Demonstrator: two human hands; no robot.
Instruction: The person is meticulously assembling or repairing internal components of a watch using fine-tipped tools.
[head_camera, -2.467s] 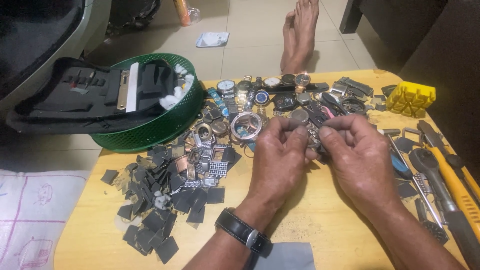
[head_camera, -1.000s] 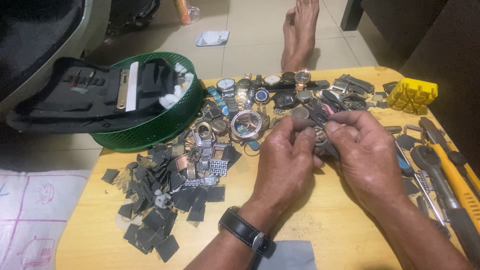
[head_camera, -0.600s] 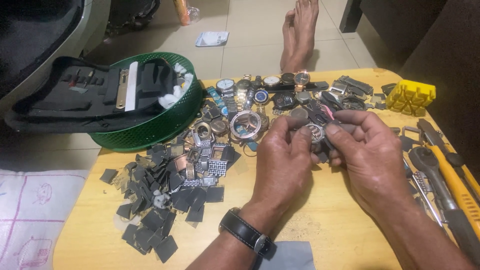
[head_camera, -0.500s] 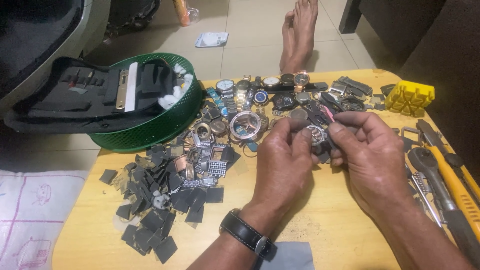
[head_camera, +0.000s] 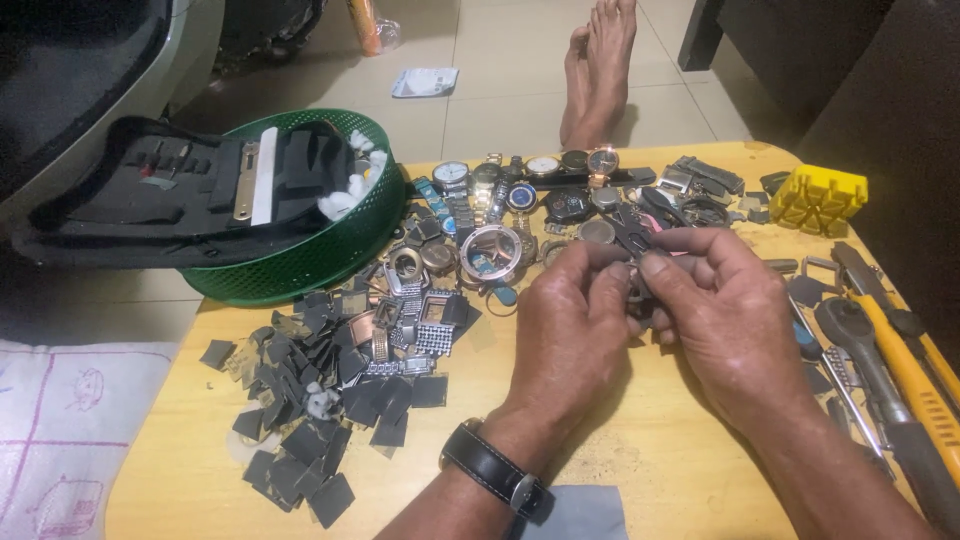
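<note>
Together, the left hand (head_camera: 570, 335) and right hand (head_camera: 725, 320) meet knuckles-up above the middle of the wooden worktop (head_camera: 620, 470), fingers curled inward so their tips pinch one small dark watch part (head_camera: 636, 292) between them; it is mostly hidden, so its exact kind cannot be told. Both forearms angle in from the lower edge, the left wrist wearing a black wristwatch (head_camera: 497, 472). Just beyond the fingertips lies a heap of watches (head_camera: 545, 195), with a green basket (head_camera: 345, 250) farther left.
</note>
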